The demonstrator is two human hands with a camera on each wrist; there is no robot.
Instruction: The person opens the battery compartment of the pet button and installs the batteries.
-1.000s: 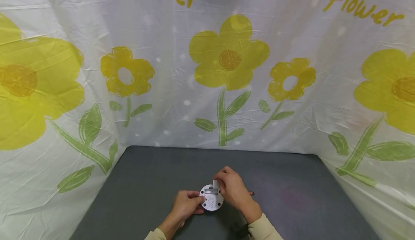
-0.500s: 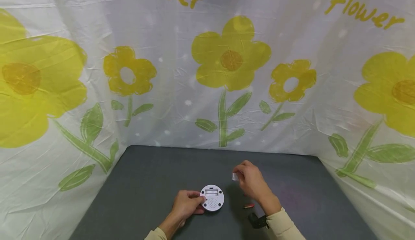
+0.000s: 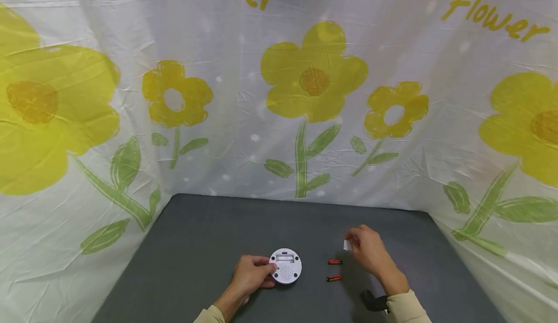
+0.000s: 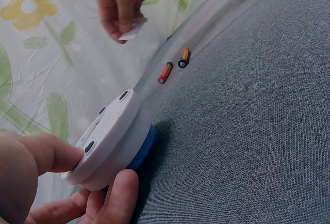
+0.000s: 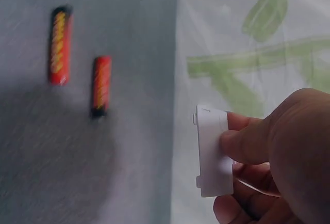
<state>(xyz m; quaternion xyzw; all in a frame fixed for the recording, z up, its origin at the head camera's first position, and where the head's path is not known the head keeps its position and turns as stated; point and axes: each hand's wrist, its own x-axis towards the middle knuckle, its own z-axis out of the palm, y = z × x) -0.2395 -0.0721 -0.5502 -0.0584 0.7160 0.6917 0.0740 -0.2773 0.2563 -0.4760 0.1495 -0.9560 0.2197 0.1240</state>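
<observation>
My left hand (image 3: 250,277) grips the left edge of a round white device (image 3: 287,272), thumb on top and fingers below. Its upward face has small dark feet, a patch of little holes and an uncovered battery compartment (image 3: 285,258). A blue band (image 4: 143,149) shows low on its side in the left wrist view. Off to the right, my right hand (image 3: 369,251) pinches a white battery cover (image 5: 211,152) with small tabs along one edge, held above the table. Two red-and-black batteries (image 3: 334,278) lie apart on the table between the device and my right hand.
The dark grey table (image 3: 218,226) reaches back to a white curtain (image 3: 235,168) printed with yellow flowers. That curtain also encloses the left and right sides. A black band (image 3: 374,301) sits around my right wrist.
My right hand has carried the battery cover from the device off to the right, past the batteries, which now show fully. The left hand and the device have stayed in place.
</observation>
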